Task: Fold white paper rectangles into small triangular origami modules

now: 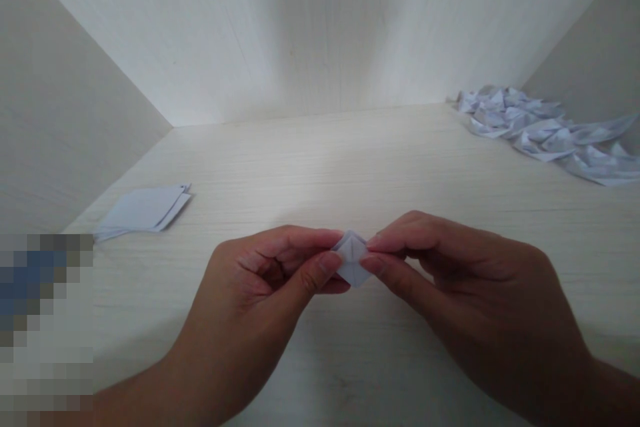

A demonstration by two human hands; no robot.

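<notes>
Pale folded paper (353,260) is pinched between both hands above the wooden tabletop (320,160) in the head view. It is gripped by the left hand (260,287) and right hand (465,293), thumbs and forefingers closed on opposite edges. Flat sheets (145,210) lie far left of the grip, folded pieces (550,130) far right.

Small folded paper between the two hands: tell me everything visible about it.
The folded paper piece is small, pale bluish-white and diamond-shaped, with creases meeting near its middle. It looks like thin paper. It is held over the pale wooden table, one corner up, one down. The left hand pinches its left side and the right hand its right side, fingertips hiding both edges.
</notes>
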